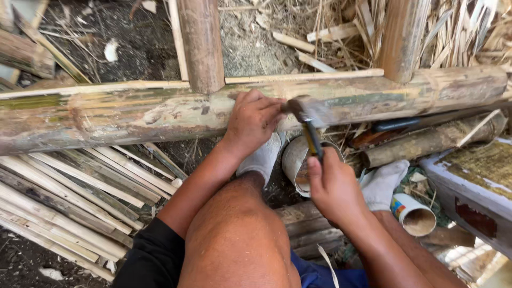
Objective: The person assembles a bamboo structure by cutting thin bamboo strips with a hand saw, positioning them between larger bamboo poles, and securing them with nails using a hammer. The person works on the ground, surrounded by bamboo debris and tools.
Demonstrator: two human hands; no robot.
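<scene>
Containers: a pale round bowl-like vessel (295, 160) lies tipped on the ground just below the thick horizontal bamboo pole (133, 109), behind the hammer handle; its contents cannot be made out. A cardboard tube (413, 214) with a coloured label lies well below the pole toward the right, its open end showing an empty brown inside.
Hammer: the hammer (309, 120) has its blurred metal head against the front face of the pole, the dark handle slanting down from it.
Right hand: the right hand (333, 186) has its grip closed around the lower end of the handle, below the pole.
Left hand: the left hand (253, 120) rests on the pole just beside the hammer head, fingers curled and pinched at its surface; whatever they pinch is too small to tell.
Surroundings: split bamboo strips (69, 197) lie stacked below the pole on the left; two upright posts (202, 42) meet the pole from above.
</scene>
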